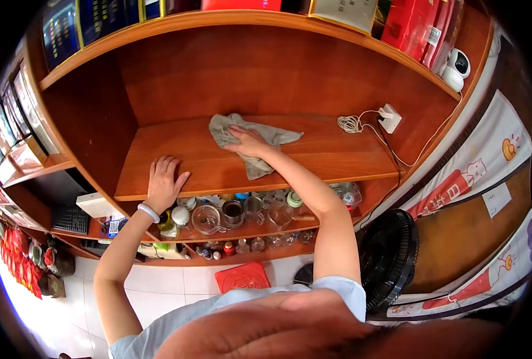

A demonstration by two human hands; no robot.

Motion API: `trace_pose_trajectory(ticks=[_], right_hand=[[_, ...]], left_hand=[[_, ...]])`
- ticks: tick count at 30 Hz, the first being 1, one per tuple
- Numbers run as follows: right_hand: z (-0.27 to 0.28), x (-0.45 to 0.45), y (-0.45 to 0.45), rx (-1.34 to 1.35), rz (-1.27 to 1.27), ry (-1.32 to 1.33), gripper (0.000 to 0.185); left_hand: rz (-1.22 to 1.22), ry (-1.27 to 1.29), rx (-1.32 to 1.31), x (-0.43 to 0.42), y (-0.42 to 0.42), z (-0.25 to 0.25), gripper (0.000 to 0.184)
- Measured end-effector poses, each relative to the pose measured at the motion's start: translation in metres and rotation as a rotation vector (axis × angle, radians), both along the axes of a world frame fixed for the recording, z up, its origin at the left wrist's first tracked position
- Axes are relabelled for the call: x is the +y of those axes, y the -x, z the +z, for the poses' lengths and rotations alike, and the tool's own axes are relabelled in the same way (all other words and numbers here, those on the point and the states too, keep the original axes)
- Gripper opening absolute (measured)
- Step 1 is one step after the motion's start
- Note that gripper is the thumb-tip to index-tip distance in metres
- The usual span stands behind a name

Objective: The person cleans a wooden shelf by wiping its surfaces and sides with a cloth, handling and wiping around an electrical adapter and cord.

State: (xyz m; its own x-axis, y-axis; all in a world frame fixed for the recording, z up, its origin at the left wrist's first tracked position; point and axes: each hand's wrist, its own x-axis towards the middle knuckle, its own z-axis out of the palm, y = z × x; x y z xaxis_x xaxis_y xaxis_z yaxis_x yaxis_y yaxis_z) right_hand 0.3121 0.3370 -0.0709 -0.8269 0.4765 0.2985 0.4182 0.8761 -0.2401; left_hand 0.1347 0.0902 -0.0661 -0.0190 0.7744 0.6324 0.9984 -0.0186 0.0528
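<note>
My right hand [248, 142] lies on a grey-green cloth [260, 167], fingers extended and pressing it against the wooden shelf board [313, 158]. Folds of the cloth spread out on both sides of the hand, and one corner points right. Farther left, my left hand [164, 179] rests flat near the board's front edge, fingers stretched out, holding nothing. A pale bangle [148, 212] circles the left wrist.
Below the board stand glass jugs [206, 219] and several jars. A coiled white cable [351, 124] and a socket box [389, 118] sit at the right. Books [412, 27] and a white camera [455, 70] are above. A black fan [391, 257] stands lower right.
</note>
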Motion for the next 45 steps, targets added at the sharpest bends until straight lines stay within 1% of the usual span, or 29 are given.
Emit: trace_pose_trajectory(ticks=[2,3,4,5,6,8,10,12,14,16,18,19,20,21,22,24,25,26,27,30,31,33,34,35,37,38,40,43,45], right_hand=[[0.01,0.021,-0.013,-0.008,-0.058,0.295,0.062],[-0.006,0.05,-0.021,0.036,-0.181,0.338,0.058],[0.003,0.059,-0.042,0.091,-0.242,0.411,0.057],[-0.004,0.091,-0.058,0.072,-0.347,0.307,0.056],[0.008,0.098,-0.084,0.106,-0.434,0.37,0.053],[0.012,0.125,-0.122,0.145,-0.563,0.304,0.05],[0.009,0.141,-0.136,0.177,-0.596,0.267,0.05],[0.01,0.155,-0.132,0.088,-0.731,0.134,0.047],[0.031,0.158,-0.125,0.46,-0.787,0.107,0.039],[0.059,0.174,-0.115,1.276,-0.723,0.014,0.032],[0.104,0.171,-0.098,1.462,-0.573,-0.273,0.031],[0.14,0.128,-0.094,1.364,-0.043,0.041,0.034],[0.128,0.147,-0.059,1.271,-0.292,-0.345,0.037],[0.127,0.14,-0.028,1.155,-0.327,-0.565,0.041],[0.12,0.14,-0.009,0.956,-0.162,-0.717,0.039],[0.115,0.151,0.018,0.624,0.152,-0.604,0.037],[0.122,0.136,0.008,0.434,0.233,-0.902,0.039],[0.132,0.148,0.002,0.439,0.227,-0.905,0.039],[0.143,0.168,-0.008,0.542,0.129,-0.768,0.029],[0.188,0.166,-0.092,0.967,-0.248,-0.017,0.024],[0.186,0.206,-0.131,0.932,-0.33,-0.349,0.031],[0.181,0.285,-0.207,0.881,-0.702,-1.046,0.049],[0.182,0.303,-0.241,0.916,-0.852,-0.931,0.047],[0.182,0.348,-0.281,1.226,-0.65,-0.496,0.049],[0.186,0.373,-0.308,1.484,-0.417,-0.045,0.051],[0.186,0.379,-0.317,1.495,-0.581,-0.063,0.047],[0.191,0.35,-0.32,0.948,-1.094,-0.391,0.045],[0.189,0.356,-0.322,1.021,-1.077,-0.38,0.048],[0.197,0.35,-0.323,1.226,-0.827,-0.21,0.04]], left_hand=[[0.042,0.024,-0.057,0.002,0.007,-0.006,0.043],[0.09,0.049,-0.119,0.001,0.011,-0.01,0.047],[0.094,0.048,-0.117,0.0,0.011,-0.01,0.047],[0.122,0.068,-0.166,-0.001,0.01,-0.008,0.05],[0.15,0.09,-0.217,0.0,0.009,-0.006,0.052],[0.162,0.125,-0.232,0.002,0.009,-0.004,0.055],[0.224,0.119,-0.201,0.002,0.007,-0.005,0.055],[0.23,0.118,-0.203,0.001,0.005,-0.005,0.054],[0.228,0.107,-0.207,0.004,0.002,-0.004,0.053],[0.229,0.062,-0.164,0.005,-0.002,-0.003,0.05],[0.264,0.065,-0.15,0.006,-0.002,-0.004,0.05],[0.292,0.067,-0.141,0.007,-0.002,-0.006,0.049],[0.286,0.054,-0.151,0.007,-0.006,-0.002,0.046],[0.265,0.058,-0.159,0.007,-0.005,-0.002,0.044],[0.243,0.061,-0.168,0.007,-0.004,-0.003,0.043],[0.272,0.06,-0.214,0.008,-0.008,0.0,0.041],[0.282,0.065,-0.203,0.007,-0.005,-0.004,0.041],[0.297,0.064,-0.194,0.008,-0.002,-0.007,0.041],[0.312,0.073,-0.221,0.008,-0.003,-0.007,0.04],[0.31,0.105,-0.244,0.01,-0.009,-0.001,0.039],[0.3,0.106,-0.246,0.01,-0.009,-0.001,0.038],[0.289,0.113,-0.21,0.011,-0.011,0.001,0.037],[0.285,0.106,-0.172,0.013,-0.011,0.0,0.037],[0.296,0.107,-0.172,0.013,-0.009,-0.002,0.036],[0.3,0.125,-0.186,0.012,-0.01,-0.001,0.035],[0.306,0.141,-0.204,0.013,-0.011,0.001,0.035],[0.28,0.067,-0.159,0.013,-0.006,-0.007,0.031],[0.269,0.118,-0.141,0.014,-0.004,-0.004,0.031],[0.253,0.111,-0.202,0.014,-0.011,0.0,0.03]])
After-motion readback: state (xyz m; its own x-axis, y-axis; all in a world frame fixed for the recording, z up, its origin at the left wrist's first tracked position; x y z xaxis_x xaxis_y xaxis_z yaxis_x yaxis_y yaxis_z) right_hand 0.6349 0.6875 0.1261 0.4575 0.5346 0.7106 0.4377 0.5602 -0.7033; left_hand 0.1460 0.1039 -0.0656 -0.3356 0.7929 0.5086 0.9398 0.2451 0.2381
